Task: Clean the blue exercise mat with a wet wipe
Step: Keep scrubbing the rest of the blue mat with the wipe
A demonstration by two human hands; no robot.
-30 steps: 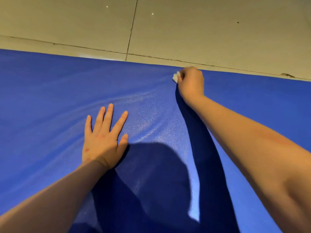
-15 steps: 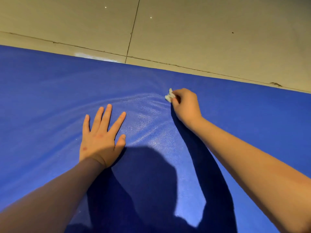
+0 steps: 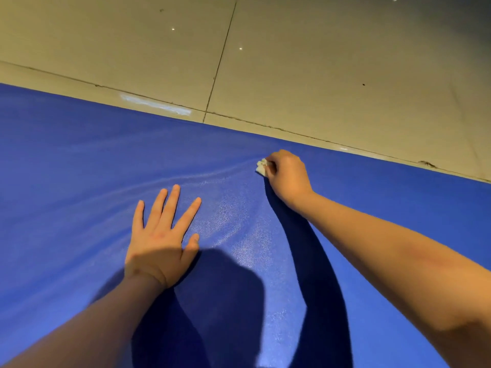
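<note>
head view. a blue mat [image 3: 66, 195] is shown spread over a tiled floor [image 3: 318, 75], its far edge running diagonally from upper left to lower right. the left hand [image 3: 159, 243] is laid palm down on the mat, with the fingers straight and spread apart and the thumb set out to the side; nothing is held by it. the right hand [image 3: 288, 179] is seen further out, near the far edge of the mat, its fingers curled and clamped on a small crumpled white wipe [image 3: 261, 166]. the wipe protrudes at the left side of the fist and is held against the mat surface. shallow creases are seen fanning from the wipe toward the left hand, and a glossy sheen is visible between the two hands. dark shadows [image 3: 225, 301] of the head and both forearms are cast on the near part of the mat. on the floor, grout lines are seen to cross just beyond the mat edge, and a pale streak [image 3: 155, 105] is marked beside that edge at upper left.
</note>
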